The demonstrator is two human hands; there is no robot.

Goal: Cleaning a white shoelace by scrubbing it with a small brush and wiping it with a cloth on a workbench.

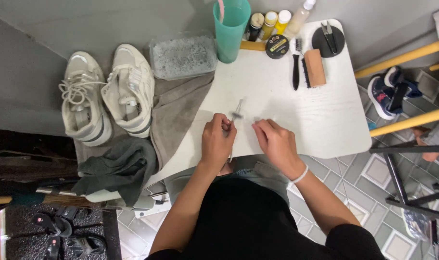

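1. Left hand (217, 142): closed around a thin metal tool (236, 112) at the near edge of the white table (335, 120); the tool tip points far.
2. Right hand (275, 142): fingers curled, just right of the left; cannot tell what it pinches, if anything.
3. Far edge: three small bottles (269, 22) with yellow and dark labels, one clear bottle (299, 17), one round black tin (277, 46).
4. Teal cup (230, 30), far centre, holds a pink stick.
5. Clear lidded box (183, 56), left of the cup, contents whitish and grainy.
6. Two white sneakers (106, 94) on grey cloth, far left.
7. Two brushes (308, 69); one snips on a black disc (328, 41).
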